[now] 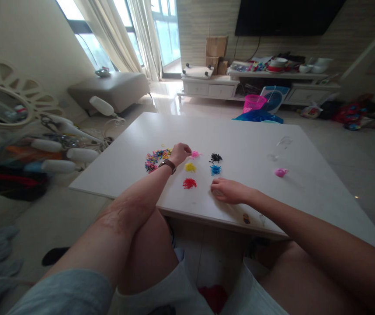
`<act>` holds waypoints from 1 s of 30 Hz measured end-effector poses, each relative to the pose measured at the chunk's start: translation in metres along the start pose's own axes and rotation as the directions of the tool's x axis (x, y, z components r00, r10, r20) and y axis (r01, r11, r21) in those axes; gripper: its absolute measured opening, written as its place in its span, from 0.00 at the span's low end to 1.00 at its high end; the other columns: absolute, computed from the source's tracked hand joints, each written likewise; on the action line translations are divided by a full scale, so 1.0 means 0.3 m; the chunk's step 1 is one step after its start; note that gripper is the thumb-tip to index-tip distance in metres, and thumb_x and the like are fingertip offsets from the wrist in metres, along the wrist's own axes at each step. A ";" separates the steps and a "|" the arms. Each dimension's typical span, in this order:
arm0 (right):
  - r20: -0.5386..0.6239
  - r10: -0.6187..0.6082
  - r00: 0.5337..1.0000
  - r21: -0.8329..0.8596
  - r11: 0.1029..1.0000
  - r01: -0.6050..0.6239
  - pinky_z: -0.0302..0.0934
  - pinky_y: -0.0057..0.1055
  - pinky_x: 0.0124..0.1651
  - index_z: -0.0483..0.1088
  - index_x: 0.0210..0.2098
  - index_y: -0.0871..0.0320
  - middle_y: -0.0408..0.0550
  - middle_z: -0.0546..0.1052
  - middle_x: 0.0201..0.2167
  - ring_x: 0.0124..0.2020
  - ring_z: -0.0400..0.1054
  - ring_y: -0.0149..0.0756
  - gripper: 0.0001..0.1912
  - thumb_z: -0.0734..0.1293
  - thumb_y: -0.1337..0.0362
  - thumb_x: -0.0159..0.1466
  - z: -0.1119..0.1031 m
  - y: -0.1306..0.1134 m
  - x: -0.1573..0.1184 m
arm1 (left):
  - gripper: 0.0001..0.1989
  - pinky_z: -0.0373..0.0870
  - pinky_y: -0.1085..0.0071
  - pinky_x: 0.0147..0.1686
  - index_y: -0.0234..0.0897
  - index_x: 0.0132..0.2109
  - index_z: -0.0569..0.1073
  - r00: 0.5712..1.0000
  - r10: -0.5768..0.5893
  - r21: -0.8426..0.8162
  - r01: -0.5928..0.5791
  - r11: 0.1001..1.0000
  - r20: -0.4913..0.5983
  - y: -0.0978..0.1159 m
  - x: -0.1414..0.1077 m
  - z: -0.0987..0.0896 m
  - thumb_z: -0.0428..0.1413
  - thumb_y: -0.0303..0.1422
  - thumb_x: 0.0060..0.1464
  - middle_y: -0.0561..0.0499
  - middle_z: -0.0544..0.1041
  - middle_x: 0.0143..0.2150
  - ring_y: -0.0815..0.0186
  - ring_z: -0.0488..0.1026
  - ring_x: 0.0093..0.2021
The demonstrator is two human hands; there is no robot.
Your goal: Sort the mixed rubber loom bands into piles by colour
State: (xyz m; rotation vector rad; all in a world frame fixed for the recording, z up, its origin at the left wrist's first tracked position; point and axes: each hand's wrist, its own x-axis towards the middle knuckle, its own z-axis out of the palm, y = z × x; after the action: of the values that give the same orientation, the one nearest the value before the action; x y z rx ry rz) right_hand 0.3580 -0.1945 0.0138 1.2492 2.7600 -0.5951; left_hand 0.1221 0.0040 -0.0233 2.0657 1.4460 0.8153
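My left hand (180,153) reaches across to the edge of a small pink pile (195,154) of what look like rubber bands. Its fingertips are pinched together, and anything between them is too small to make out. A mixed heap of coloured bands (151,161) lies left of that wrist, partly hidden by it. Nearer me are a yellow pile (190,167) and a red pile (189,183). To their right lie a black pile (216,158) and a blue pile (215,169). Just below the blue one, my right hand (227,191) rests on the table, fingers curled and their inside hidden.
The white table (246,140) also bears a pink toy-like object (281,173), a clear plastic item (285,141) and a small brown-yellow piece (246,218) by the front edge. Beyond it stand a pink basket (254,103) and a low cabinet (207,87). A lamp (69,155) is left.
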 end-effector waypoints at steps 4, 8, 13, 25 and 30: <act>-0.002 0.003 1.000 0.001 1.000 -0.003 0.62 0.34 0.48 0.74 0.41 0.58 0.55 0.75 0.46 0.48 0.70 0.43 0.05 0.69 0.67 0.64 0.005 0.003 0.000 | 0.03 0.71 0.71 0.36 0.35 0.32 0.84 1.000 0.007 0.002 -0.007 1.000 -0.007 0.017 -0.002 -0.013 0.68 0.28 0.46 0.47 0.83 0.30 0.64 0.78 0.32; -0.014 0.009 1.000 0.014 1.000 -0.009 0.64 0.34 0.50 0.75 0.44 0.58 0.55 0.75 0.47 0.49 0.71 0.43 0.09 0.69 0.68 0.64 0.008 0.005 -0.002 | 0.06 0.72 0.72 0.34 0.33 0.34 0.83 0.995 0.077 -0.038 -0.075 0.996 0.057 0.047 -0.008 -0.011 0.68 0.28 0.45 0.47 0.83 0.31 0.64 0.78 0.32; -0.085 0.064 0.994 0.004 0.998 -0.064 0.66 0.38 0.56 0.72 0.53 0.58 0.57 0.74 0.53 0.54 0.71 0.46 0.18 0.68 0.68 0.64 -0.006 -0.002 -0.002 | 0.10 0.72 0.73 0.33 0.32 0.38 0.82 0.973 0.176 -0.113 -0.160 0.981 0.147 0.099 -0.030 -0.004 0.68 0.26 0.44 0.46 0.83 0.32 0.66 0.78 0.30; -0.363 0.125 0.923 0.024 0.992 -0.125 0.58 0.54 0.69 0.57 0.69 0.56 0.61 0.55 0.73 0.72 0.53 0.53 0.35 0.66 0.66 0.64 -0.003 0.040 0.015 | 0.13 0.73 0.72 0.36 0.33 0.43 0.81 0.874 0.375 -0.192 -0.328 0.925 0.309 0.255 -0.143 -0.017 0.65 0.23 0.47 0.48 0.84 0.32 0.65 0.80 0.32; -0.336 0.131 0.933 0.029 0.991 -0.129 0.57 0.53 0.70 0.54 0.71 0.58 0.61 0.55 0.73 0.73 0.52 0.53 0.37 0.66 0.66 0.64 -0.003 0.043 0.017 | 0.13 0.71 0.73 0.35 0.33 0.44 0.81 0.845 0.412 -0.208 -0.359 0.910 0.341 0.277 -0.166 -0.013 0.66 0.25 0.48 0.48 0.83 0.32 0.66 0.79 0.31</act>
State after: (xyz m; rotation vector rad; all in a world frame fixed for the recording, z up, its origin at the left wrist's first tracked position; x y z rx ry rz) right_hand 0.3641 -0.1829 0.0095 1.6623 2.9046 -0.4110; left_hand 0.1607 -0.0695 0.0267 2.2838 0.7537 0.5907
